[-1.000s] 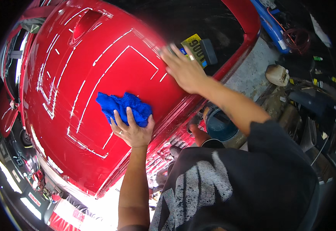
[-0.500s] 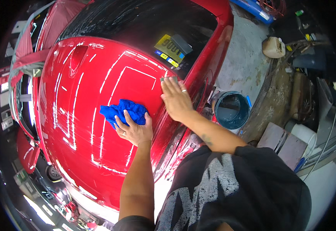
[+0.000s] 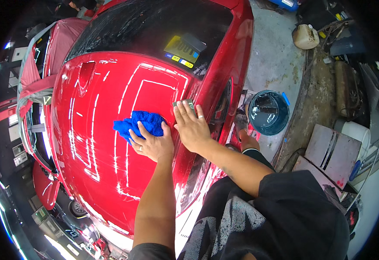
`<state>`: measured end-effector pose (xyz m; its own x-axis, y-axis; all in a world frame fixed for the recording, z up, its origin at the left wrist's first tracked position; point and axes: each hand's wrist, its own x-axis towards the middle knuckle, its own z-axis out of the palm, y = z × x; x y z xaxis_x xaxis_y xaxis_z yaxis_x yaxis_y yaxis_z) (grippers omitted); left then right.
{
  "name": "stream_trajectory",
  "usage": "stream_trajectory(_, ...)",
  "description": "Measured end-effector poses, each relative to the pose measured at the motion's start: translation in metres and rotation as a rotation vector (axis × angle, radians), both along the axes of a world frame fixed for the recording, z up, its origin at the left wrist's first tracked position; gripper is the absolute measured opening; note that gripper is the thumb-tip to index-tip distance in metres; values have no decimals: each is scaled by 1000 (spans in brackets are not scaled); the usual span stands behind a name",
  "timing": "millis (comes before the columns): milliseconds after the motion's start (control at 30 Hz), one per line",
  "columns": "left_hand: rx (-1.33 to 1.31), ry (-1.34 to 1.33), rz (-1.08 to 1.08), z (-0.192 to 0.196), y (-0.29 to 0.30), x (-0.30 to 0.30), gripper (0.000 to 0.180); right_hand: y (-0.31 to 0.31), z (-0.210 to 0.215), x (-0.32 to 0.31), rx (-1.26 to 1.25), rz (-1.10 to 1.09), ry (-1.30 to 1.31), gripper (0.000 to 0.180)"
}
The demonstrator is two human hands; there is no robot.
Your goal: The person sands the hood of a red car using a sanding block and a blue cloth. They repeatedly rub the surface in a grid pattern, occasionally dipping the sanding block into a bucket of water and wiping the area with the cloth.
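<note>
My left hand (image 3: 154, 145) lies on a crumpled blue microfibre cloth (image 3: 141, 120), fingers spread and pressing it onto the glossy red car roof (image 3: 105, 143). To its right, my right hand (image 3: 192, 130) is flat near the roof's side edge, fingers close together. Beneath those fingertips shows the edge of a small grey-green piece of sandpaper (image 3: 190, 103); most of it is hidden. Beyond both hands is a dark, streaked car window (image 3: 150, 30) with a yellow plate (image 3: 179, 47) behind the glass.
A dark blue bucket (image 3: 269, 113) of liquid stands on the floor right of the car. Past it are a beige jug (image 3: 305, 37) and a worn grey bench-like board (image 3: 333, 149). Another car under a red cover (image 3: 68, 37) stands at left. Someone's hand (image 3: 73, 5) shows at the far top.
My right hand and the sandpaper have drawn back toward me along the roof edge. My left hand stays on the cloth. The view has shifted slightly, showing more of the bucket's inside.
</note>
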<state>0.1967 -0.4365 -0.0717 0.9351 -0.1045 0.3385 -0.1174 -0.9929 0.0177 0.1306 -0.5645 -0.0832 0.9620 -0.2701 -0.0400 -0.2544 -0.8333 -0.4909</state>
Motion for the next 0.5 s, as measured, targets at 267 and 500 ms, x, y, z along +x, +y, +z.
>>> stream_trajectory(267,-12,-30,-5,-3,-1,1,91,-27,-3,29,-41,-122,14,65)
stream_trajectory(500,12,37,26,9,-14,2,92,-114,-11,91,-155,-38,-91,59)
